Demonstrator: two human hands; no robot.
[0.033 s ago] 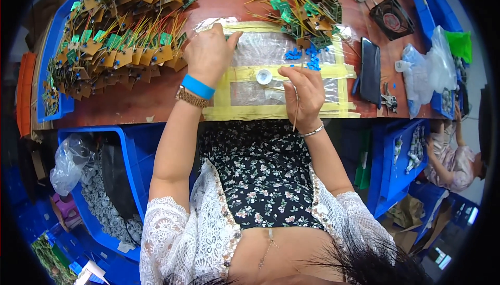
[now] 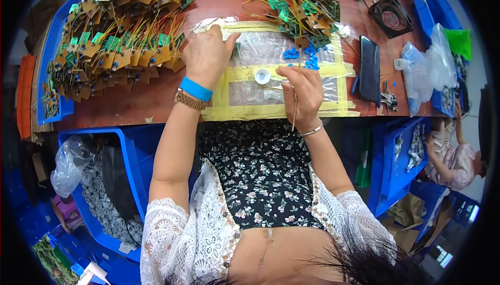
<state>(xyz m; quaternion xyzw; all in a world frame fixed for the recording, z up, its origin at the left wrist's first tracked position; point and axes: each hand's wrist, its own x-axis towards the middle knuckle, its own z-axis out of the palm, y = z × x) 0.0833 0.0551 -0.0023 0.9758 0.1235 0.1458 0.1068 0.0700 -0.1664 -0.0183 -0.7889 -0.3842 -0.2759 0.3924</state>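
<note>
My left hand [image 2: 207,58] is beside the wired circuit boards [image 2: 125,58], back upward and thumb stretched to the right. Its other fingers are mostly hidden, so what they hold, if anything, cannot be told. A sliver of green shows by the thumb. My right hand [image 2: 304,93] is closed on a thin stick [image 2: 295,112], which slants down past the palm. Just left of its fingertips a small round white cup [image 2: 262,76] sits on a clear plastic sheet edged with yellow tape [image 2: 239,112]. Beyond that hand, small blue pieces [image 2: 312,61] lie scattered on the sheet.
More wired boards [image 2: 307,9] are heaped at the far middle. To the right lie a black phone [image 2: 369,70], keys [image 2: 388,98], a small fan [image 2: 391,16] and plastic bags [image 2: 419,74]. Blue bins [image 2: 127,168] stand below the table edge. Another person [image 2: 453,162] sits at far right.
</note>
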